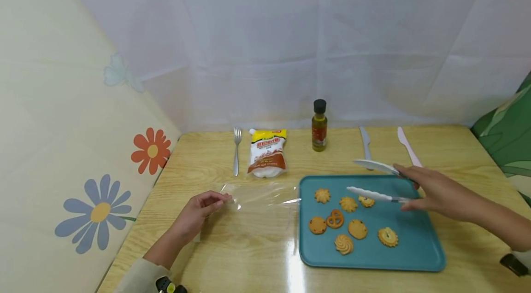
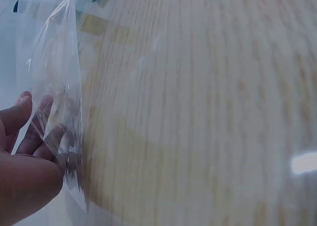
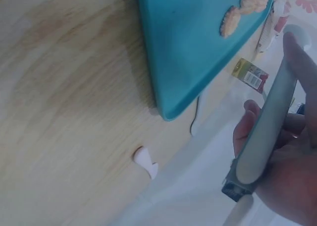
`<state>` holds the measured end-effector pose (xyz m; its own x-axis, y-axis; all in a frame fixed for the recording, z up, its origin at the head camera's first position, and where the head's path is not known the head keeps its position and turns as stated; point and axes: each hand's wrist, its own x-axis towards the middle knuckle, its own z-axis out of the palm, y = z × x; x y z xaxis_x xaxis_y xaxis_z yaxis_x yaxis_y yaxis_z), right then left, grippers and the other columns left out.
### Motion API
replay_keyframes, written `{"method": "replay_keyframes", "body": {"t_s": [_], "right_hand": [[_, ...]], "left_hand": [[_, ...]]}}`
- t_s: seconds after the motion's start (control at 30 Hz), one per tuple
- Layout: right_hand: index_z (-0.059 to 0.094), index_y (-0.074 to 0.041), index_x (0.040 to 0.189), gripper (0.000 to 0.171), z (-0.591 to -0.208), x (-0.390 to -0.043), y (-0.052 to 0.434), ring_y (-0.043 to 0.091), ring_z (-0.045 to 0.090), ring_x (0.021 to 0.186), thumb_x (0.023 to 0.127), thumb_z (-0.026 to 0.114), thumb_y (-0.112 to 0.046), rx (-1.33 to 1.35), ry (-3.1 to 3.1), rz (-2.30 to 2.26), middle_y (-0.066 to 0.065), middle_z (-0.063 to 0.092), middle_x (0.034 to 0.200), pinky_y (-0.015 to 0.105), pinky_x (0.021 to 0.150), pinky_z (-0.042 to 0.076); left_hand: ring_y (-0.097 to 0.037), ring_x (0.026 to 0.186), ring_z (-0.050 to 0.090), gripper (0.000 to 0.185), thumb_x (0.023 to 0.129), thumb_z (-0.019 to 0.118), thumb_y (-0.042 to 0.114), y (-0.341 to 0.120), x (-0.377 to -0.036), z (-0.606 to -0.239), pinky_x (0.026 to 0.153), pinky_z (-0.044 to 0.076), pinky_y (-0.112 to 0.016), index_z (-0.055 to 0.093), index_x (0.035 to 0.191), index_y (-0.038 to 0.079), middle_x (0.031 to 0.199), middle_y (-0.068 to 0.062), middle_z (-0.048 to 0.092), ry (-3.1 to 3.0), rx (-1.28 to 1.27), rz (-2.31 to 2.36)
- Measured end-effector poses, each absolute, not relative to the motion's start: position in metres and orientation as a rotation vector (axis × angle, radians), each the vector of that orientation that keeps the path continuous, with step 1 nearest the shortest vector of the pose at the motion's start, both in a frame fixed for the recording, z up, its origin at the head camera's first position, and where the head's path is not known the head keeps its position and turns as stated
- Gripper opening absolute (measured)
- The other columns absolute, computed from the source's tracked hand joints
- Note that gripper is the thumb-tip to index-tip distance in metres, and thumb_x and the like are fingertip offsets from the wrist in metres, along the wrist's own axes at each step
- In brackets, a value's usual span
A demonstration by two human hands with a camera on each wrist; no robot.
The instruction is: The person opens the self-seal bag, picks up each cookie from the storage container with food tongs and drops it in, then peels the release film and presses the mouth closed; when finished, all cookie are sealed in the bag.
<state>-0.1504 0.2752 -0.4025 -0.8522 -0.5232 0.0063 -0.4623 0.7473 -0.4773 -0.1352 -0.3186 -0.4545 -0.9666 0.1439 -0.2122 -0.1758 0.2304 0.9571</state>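
My left hand point(image 1: 202, 210) pinches one edge of a clear plastic bag point(image 1: 265, 195), whose far end reaches the tray's left rim. In the left wrist view the bag point(image 2: 59, 62) stands partly open by the fingers. The right hand point(image 1: 439, 191) grips tongs point(image 1: 375, 195) with white tips, their arms spread apart above the tray. The right wrist view shows the tongs' handle point(image 3: 267, 127) between thumb and fingers. On the teal tray point(image 1: 408, 258) lie several cookies point(image 1: 344, 244) of different shapes, among them a pretzel point(image 1: 334, 219). Nothing is between the tong tips.
Along the back of the wooden table stand or lie a fork point(image 1: 237, 150), a white, yellow and brown pouch point(image 1: 267, 152), a dark-capped bottle point(image 1: 319, 127), a grey-blue knife point(image 1: 365, 141) and a pink knife point(image 1: 408, 145). White cloth point(image 1: 269, 44) hangs behind; a flowered panel point(image 1: 74, 122) borders the left.
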Motion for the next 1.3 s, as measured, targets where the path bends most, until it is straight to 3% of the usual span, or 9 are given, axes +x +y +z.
{"method": "replay_keyframes", "body": {"t_s": [0.13,0.23,0.4,1.0,1.3], "right_hand": [[0.047,0.003,0.151,0.095,-0.400,-0.154,0.267,0.011,0.049,0.077,0.078,0.088,-0.044,-0.797,2.812,-0.658,0.000,0.059,0.095,0.025,0.061,0.040],[0.051,0.000,0.149,0.091,-0.402,-0.154,0.261,0.014,0.060,0.082,0.078,0.087,-0.044,-0.850,2.851,-0.606,0.006,0.066,0.110,0.026,0.062,0.047],[0.054,-0.003,0.148,0.087,-0.407,-0.155,0.250,0.021,0.068,0.096,0.079,0.087,-0.044,-0.970,2.912,-0.581,0.013,0.061,0.134,0.030,0.066,0.055],[0.063,-0.007,0.140,0.074,-0.419,-0.170,0.209,0.022,0.071,0.096,0.081,0.087,-0.043,-1.030,2.895,-0.513,0.015,0.066,0.132,0.040,0.070,0.059],[0.063,-0.007,0.140,0.069,-0.418,-0.173,0.199,0.030,0.069,0.104,0.083,0.086,-0.039,-1.033,2.855,-0.453,0.014,0.066,0.132,0.045,0.075,0.058]], "left_hand": [[-0.007,0.119,0.062,0.026,0.105,0.058,0.006,-0.319,-0.135,-0.455,0.098,0.050,-0.021,0.063,0.125,-0.011,0.130,-0.013,0.070,2.246,-0.027,1.799],[-0.005,0.120,0.061,0.026,0.105,0.059,0.006,-0.319,-0.135,-0.455,0.099,0.050,-0.020,0.063,0.124,-0.011,0.129,-0.013,0.070,2.246,-0.028,1.802],[-0.002,0.120,0.061,0.026,0.104,0.059,0.005,-0.319,-0.135,-0.455,0.099,0.049,-0.018,0.063,0.124,-0.011,0.129,-0.014,0.071,2.252,-0.037,1.798],[-0.002,0.123,0.060,0.021,0.104,0.059,0.005,-0.317,-0.134,-0.451,0.100,0.048,-0.017,0.067,0.119,-0.007,0.128,-0.012,0.072,2.262,-0.057,1.788],[-0.003,0.124,0.060,0.021,0.104,0.060,0.005,-0.318,-0.134,-0.452,0.101,0.047,-0.018,0.066,0.119,-0.009,0.130,-0.015,0.070,2.251,-0.035,1.805]]}}
